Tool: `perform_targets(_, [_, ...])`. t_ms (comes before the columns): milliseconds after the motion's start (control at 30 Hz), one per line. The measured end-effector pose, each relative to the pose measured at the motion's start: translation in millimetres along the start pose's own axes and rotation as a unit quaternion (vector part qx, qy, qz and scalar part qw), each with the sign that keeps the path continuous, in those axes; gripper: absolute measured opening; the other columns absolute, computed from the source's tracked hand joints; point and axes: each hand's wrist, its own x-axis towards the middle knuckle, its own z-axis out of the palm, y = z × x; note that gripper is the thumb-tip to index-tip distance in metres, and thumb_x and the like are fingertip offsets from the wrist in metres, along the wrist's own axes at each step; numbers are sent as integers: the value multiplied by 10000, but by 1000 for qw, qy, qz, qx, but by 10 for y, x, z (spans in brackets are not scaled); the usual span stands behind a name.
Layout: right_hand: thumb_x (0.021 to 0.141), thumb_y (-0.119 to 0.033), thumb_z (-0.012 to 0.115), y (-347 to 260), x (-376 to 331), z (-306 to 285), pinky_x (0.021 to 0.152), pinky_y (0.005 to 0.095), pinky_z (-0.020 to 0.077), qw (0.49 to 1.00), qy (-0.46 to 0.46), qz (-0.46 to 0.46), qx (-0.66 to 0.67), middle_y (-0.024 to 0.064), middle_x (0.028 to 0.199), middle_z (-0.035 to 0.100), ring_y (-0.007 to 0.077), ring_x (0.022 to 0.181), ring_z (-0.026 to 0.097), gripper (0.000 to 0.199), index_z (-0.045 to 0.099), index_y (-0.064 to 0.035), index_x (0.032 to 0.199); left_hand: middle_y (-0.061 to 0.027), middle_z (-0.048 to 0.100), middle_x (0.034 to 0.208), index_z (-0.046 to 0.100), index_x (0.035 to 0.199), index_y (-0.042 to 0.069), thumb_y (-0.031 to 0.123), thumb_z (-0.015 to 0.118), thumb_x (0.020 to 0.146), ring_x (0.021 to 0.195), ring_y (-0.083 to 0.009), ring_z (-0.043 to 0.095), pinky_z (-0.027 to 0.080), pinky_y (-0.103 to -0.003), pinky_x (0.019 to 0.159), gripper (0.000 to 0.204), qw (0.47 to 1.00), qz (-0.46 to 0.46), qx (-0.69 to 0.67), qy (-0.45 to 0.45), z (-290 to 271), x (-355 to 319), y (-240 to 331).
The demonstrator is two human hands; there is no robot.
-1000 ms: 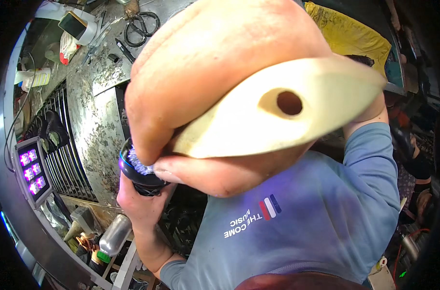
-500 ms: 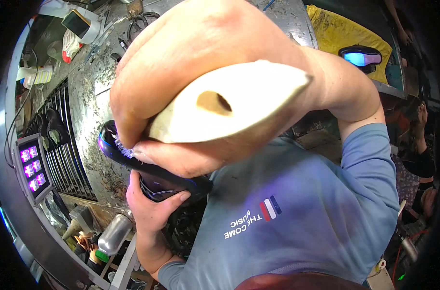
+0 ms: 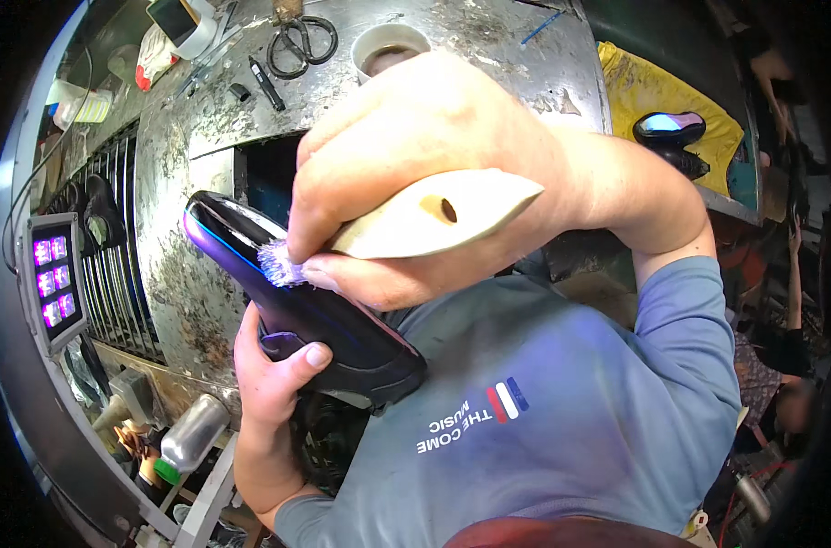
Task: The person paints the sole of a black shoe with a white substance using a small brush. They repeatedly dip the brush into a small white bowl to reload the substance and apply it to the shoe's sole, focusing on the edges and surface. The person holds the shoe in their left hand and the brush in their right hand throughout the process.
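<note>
My right hand [image 3: 424, 123] is closed around a brush with a cream, pointed handle [image 3: 415, 224] that has a hole in it. Its pale bristles [image 3: 278, 263] touch the upper edge of a black shoe [image 3: 347, 333], near the toe end. Below, my left hand [image 3: 269, 370] grips the shoe from its near-left side, thumb on top. The shoe lies slanted, toe toward the far left and its other end by my grey-blue shirt [image 3: 561, 402]. Purple light glints along its glossy toe.
On the worn metal bench [image 3: 173, 228] are a cup of brown liquid [image 3: 388, 57], scissors [image 3: 296, 50] and a black marker [image 3: 266, 84]. A purple-lit lamp panel [image 3: 54, 283] stands left, a green-capped bottle [image 3: 194, 438] below. Another black shoe [image 3: 669, 130] rests on yellow cloth [image 3: 635, 78].
My right hand and the brush have dropped farther from my head, so the cup shows. More of the shoe is visible, and the bristles sit farther right along its edge.
</note>
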Motion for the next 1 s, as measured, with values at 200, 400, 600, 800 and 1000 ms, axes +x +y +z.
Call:
perform_targets(200, [777,-255,734,2,-67,63,639,405,541,999,-24,38,30,66,719,662,291,701,669,134,687,-130,781,-133,653,1168,491,1325,-48,304,835,772,1044,-218,655,509,-348,964,740,999,-21,-46,5,-50,27,-69])
perform_targets(400, [780,-262,748,2,-106,133,639,393,549,998,-15,44,43,58,729,670,282,706,676,146,691,-128,799,-154,640,1206,471,1352,-47,363,784,825,1083,-246,654,511,-364,979,737,995,-26,-97,-1,1,46,-52])
perform_targets(600, [788,-251,750,-39,-149,153,614,375,549,995,-47,62,58,51,725,668,272,694,676,137,689,-129,801,-170,621,1249,452,1378,-49,385,708,890,1101,-253,651,513,-380,985,702,989,-30,-143,-11,2,84,-78])
perform_targets(800, [792,-223,771,4,-153,51,638,352,563,994,-29,77,71,64,745,702,260,696,698,128,719,-108,810,-176,611,1276,426,1411,-48,353,684,924,1137,-273,643,516,-405,1014,681,975,-64,-213,6,-194,78,-318])
perform_targets(1000, [857,-167,741,670,-243,-666,759,317,564,971,42,229,-49,110,935,747,211,828,724,231,732,-43,1051,-160,641,1264,492,1360,-8,382,681,940,1126,-295,658,540,-472,995,603,973,7,-232,-11,-379,-61,-643])
